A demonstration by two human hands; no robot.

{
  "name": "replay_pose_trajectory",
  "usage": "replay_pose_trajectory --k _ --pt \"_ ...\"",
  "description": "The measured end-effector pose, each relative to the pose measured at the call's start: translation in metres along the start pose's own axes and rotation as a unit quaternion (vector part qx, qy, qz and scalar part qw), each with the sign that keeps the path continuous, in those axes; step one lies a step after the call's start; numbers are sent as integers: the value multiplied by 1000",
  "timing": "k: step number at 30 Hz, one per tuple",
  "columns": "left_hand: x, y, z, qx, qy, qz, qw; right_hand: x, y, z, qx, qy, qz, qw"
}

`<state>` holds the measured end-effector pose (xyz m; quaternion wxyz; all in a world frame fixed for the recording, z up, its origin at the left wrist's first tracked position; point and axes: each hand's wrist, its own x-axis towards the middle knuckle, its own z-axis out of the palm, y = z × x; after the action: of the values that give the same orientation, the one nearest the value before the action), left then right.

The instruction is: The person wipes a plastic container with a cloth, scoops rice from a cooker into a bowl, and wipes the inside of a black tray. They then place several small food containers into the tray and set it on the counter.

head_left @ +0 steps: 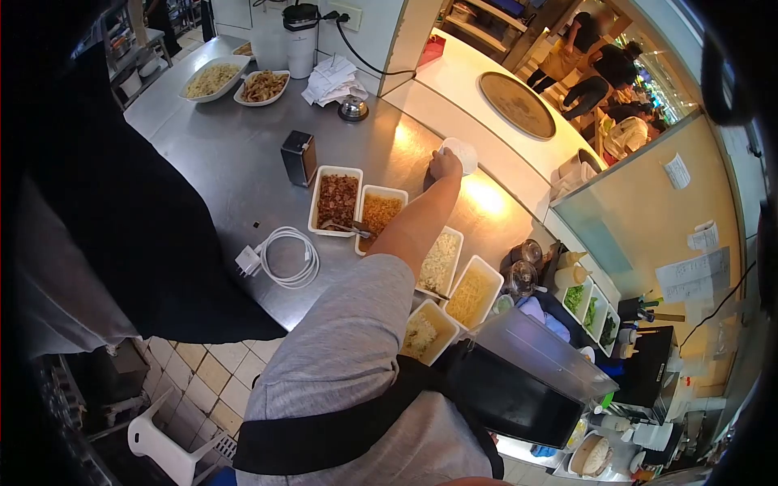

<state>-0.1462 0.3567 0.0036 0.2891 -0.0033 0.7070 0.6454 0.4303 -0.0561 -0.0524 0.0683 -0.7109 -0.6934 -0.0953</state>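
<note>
My left hand (pixel 444 165) reaches across the steel counter, its fingers closed on the edge of a small white round bowl (pixel 461 152). Below my forearm stand white tubs: one with dark chopped meat (pixel 337 199) and one with an orange-brown crumbly food (pixel 380 212). Tongs (pixel 344 229) rest across these two. On the other side of my arm are a tub of white chopped food (pixel 438 261), a tub of pale yellow shreds (pixel 472 296) and a partly filled tub (pixel 423 334). My right hand is out of view.
A black box (pixel 300 157), a coiled white cable (pixel 292 257) and a call bell (pixel 352 109) lie on the counter. Two food dishes (pixel 212 79) (pixel 262 87) stand at the back. A person in a black apron (pixel 154 219) is close on the left. A round tray (pixel 516 105) sits on the ledge.
</note>
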Motion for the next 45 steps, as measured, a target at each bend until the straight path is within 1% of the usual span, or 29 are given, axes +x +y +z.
replay_pose_trajectory --k 2,3,4,5,8,10,11,12,13,14,16,17,18,21,22,23,24,25,26,28,29,30,32,34,35,38,41,45 --pt "14 0 2 134 -16 19 991 0 -1 0 -2 0 3 1000" --pt "9 5 3 17 -53 -8 998 0 -1 1 -3 1 4 1000" --pt "-2 16 1 -100 -90 -34 990 0 -1 2 -4 1 4 1000" --pt "-8 25 0 -216 -127 -58 966 0 -1 3 -5 3 5 1000" --pt "14 43 8 -152 -142 88 974 -3 -1 6 -5 10 7 1000" --pt "25 81 1 -83 -117 137 980 -8 -1 6 -4 8 9 1000" --pt "6 113 -17 -81 -50 180 979 -8 -1 6 -2 6 11 1000" --pt "2 148 -36 -41 -11 217 975 -10 0 6 -2 3 12 1000" --pt "2 179 -55 -39 28 286 957 -11 -1 5 1 0 15 1000" --pt "10 215 -70 -83 71 311 944 -12 -1 4 4 -2 16 1000" --pt "-11 283 -127 -118 101 387 909 -13 -1 0 12 -13 22 1000" --pt "1 309 -143 -161 151 479 850 -12 -2 -1 15 -14 27 999" --pt "0 336 -168 -140 193 468 851 -13 -4 -3 18 -17 32 999" --pt "-28 370 -228 -333 115 461 815 -18 -9 -8 22 -45 47 998" --pt "26 381 -247 -227 242 445 832 -22 -8 -6 23 -36 38 998" --pt "25 382 -252 -211 279 418 838 -26 1 16 9 66 -5 998" --pt "23 383 -257 -196 313 390 844 -30 5 32 -10 165 -49 985" --pt "20 384 -262 -181 346 359 848 -32 0 20 39 116 -23 992" --pt "0 377 -268 -197 330 355 852 -31 -4 23 47 124 -19 991" --pt "-17 372 -271 -212 339 295 868 -32 -3 22 59 135 -15 989" --pt "-12 371 -272 -236 301 290 877 -33 -6 19 90 141 -11 986" --pt "3 370 -273 -259 264 282 885 -33 -8 14 91 144 -16 985" --pt "-2 368 -269 -304 182 263 898 -30 -7 6 91 150 -30 984" --pt "-17 366 -265 -344 92 237 904 -20 -5 -10 114 110 -18 987" --pt "-23 367 -263 -336 97 237 906 -18 -5 -17 125 88 -13 988" --pt "-37 373 -262 -319 113 240 910 -15 -8 -30 122 111 -31 986" --pt "-52 375 -269 -303 134 253 909 -16 -8 -20 112 152 -34 981" --pt "-63 378 -283 -285 169 257 908 -17 -6 -15 113 145 -27 983"
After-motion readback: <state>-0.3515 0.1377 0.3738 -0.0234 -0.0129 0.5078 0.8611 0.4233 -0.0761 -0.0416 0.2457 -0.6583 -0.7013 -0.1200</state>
